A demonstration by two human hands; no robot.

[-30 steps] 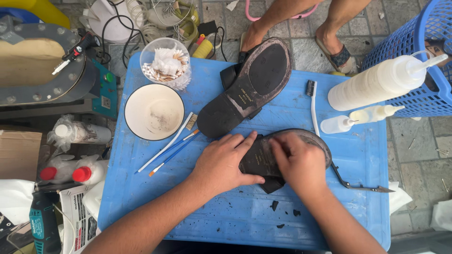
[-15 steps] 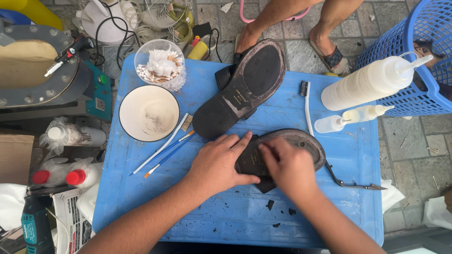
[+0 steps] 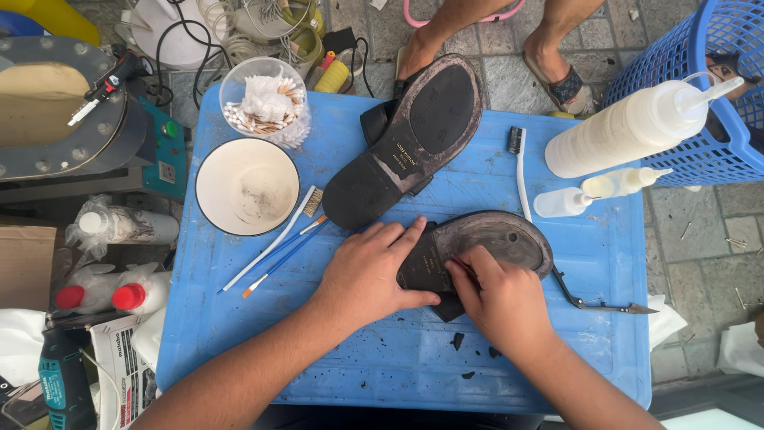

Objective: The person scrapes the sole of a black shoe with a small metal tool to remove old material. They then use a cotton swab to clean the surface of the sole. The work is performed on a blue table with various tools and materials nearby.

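Pressing hands [image 3: 374, 275] on upturned sole [image 3: 493, 243]

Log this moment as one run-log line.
left hand: pressing down shoe | right hand: fingers on its sole | second shoe: sole-up beside | surface: blue table

Two dark upturned leather shoes, one [image 3: 414, 143] above another [image 3: 485, 243], lay on the blue plastic table [image 3: 605, 318]. Two white squeeze bottles, large [image 3: 629, 131] and small [image 3: 597, 191], stood alongside. One white round bowl [image 3: 247, 185] and one clear cotton-swab cup [image 3: 264, 99] were present.
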